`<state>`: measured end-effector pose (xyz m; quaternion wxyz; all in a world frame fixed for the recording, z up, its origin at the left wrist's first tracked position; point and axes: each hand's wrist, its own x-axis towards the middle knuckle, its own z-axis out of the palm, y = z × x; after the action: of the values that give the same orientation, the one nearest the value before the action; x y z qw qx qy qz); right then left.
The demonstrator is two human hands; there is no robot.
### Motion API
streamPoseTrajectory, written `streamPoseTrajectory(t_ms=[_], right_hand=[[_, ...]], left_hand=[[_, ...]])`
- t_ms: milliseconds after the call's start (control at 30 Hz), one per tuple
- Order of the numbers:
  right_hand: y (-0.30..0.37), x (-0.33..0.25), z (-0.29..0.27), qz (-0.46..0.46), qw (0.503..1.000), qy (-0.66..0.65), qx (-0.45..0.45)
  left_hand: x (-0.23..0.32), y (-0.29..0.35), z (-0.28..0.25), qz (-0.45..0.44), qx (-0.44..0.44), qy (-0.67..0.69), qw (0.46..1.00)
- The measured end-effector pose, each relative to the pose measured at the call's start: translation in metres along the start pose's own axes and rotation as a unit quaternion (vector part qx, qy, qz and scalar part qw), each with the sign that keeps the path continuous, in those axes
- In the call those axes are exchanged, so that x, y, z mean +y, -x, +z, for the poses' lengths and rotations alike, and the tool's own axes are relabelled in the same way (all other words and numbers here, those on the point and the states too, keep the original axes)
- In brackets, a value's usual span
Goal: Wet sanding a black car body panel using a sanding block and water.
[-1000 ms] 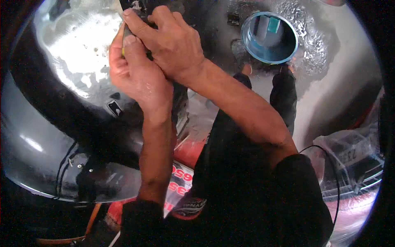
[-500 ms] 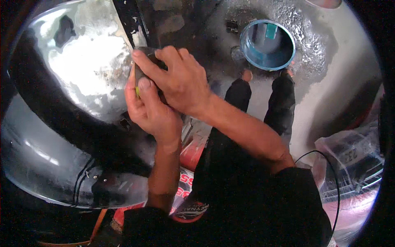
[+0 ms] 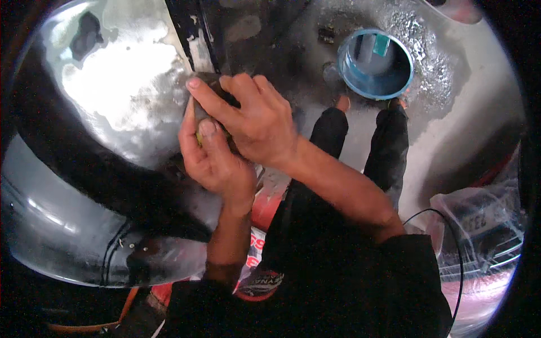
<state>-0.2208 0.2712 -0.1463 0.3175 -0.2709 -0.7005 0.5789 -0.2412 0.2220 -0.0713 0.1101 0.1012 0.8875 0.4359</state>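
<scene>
Left hand [image 3: 211,158]: fingers clamped round a small dark pad [image 3: 204,84].
Right hand [image 3: 256,121]: closed over same pad, pressing on grey metal panel [image 3: 112,96].
Risk: slipping off wet, curved panel, scuffing knuckles.

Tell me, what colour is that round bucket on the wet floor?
Blue, the bucket, seen in the head view.

1. Centre of the frame: the left hand [image 3: 211,158] and right hand [image 3: 256,121] are pressed together over a small dark pad [image 3: 205,84], mostly hidden.
2. Left: a shiny, wet grey body panel [image 3: 112,90].
3. Upper right: a blue bucket [image 3: 375,63] on wet floor [image 3: 451,112].
4. Lower right: a clear plastic bag [image 3: 479,219].
</scene>
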Motion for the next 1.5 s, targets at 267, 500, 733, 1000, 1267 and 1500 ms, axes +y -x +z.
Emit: streamPoseTrajectory(t_ms=[267,500,733,1000,1267,1500], right_hand=[[0.004,0.0,0.011,-0.001,0.999,-0.005,0.043],[0.006,0.004,0.01,-0.016,0.998,0.035,0.041],[-0.006,0.014,0.006,-0.038,0.997,0.047,0.041],[-0.006,0.015,0.012,-0.043,0.998,0.04,0.037],[-0.023,0.027,0.011,-0.064,0.995,0.05,0.064],[-0.003,0.006,0.009,-0.025,0.998,0.037,0.042]], left_hand=[[0.001,-0.007,0.0,-0.021,-0.028,0.064,0.997],[-0.008,-0.011,0.009,0.015,0.001,0.048,0.999],[-0.013,-0.013,0.01,0.045,-0.015,0.081,0.996],[-0.021,-0.028,0.018,0.051,0.0,0.099,0.994],[-0.013,-0.022,0.018,0.058,0.011,0.043,0.997],[-0.008,-0.031,0.012,0.023,-0.038,0.105,0.993]])
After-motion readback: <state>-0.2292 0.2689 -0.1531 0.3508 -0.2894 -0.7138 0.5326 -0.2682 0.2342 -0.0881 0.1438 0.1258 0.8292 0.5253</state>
